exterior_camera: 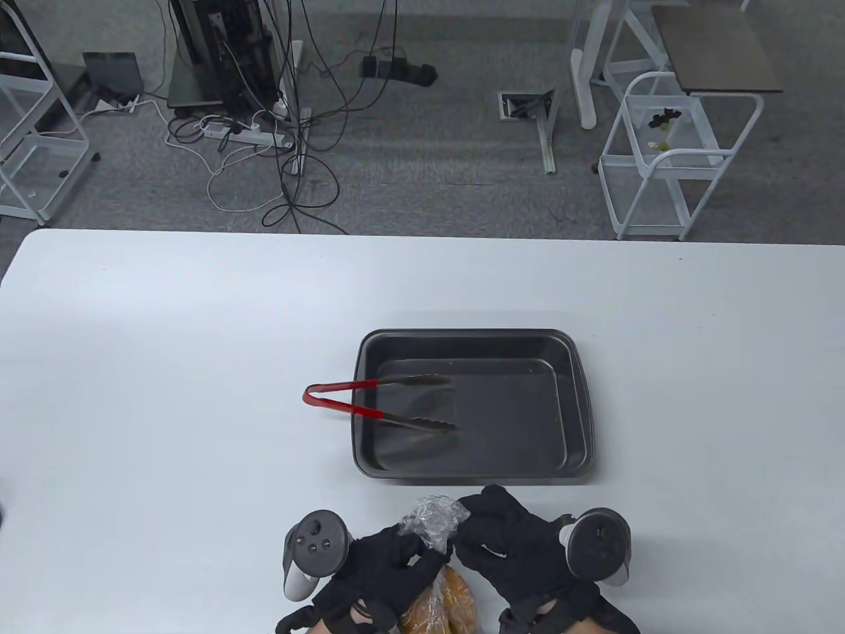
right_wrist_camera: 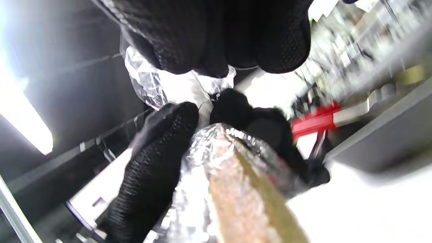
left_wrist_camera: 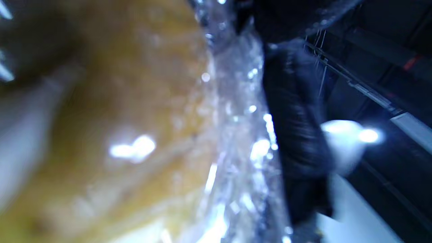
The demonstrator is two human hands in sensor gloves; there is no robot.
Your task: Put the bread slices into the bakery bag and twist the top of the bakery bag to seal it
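Where the white table meets its near edge, a clear crinkled plastic bakery bag stands between two black-gloved hands, golden-brown bread slices showing through its lower part.

Left hand: fingers curled around the bag just below its gathered top; grey tracker on its back. The right wrist view shows these fingers pressed against the plastic at the narrowed neck.

Right hand: fingers bent over and pinching the bunched top of the bag; the right wrist view shows its fingertips closed on the crumpled plastic above the neck. Grey tracker on its back.

Black rectangular metal baking tray: on the table just beyond the hands, apart from the bag.

Red-handled metal tongs: lying open, toothed tips inside the tray, red handle end resting over the tray's left rim onto the table.

Left wrist view: blurred, close on bread behind plastic.
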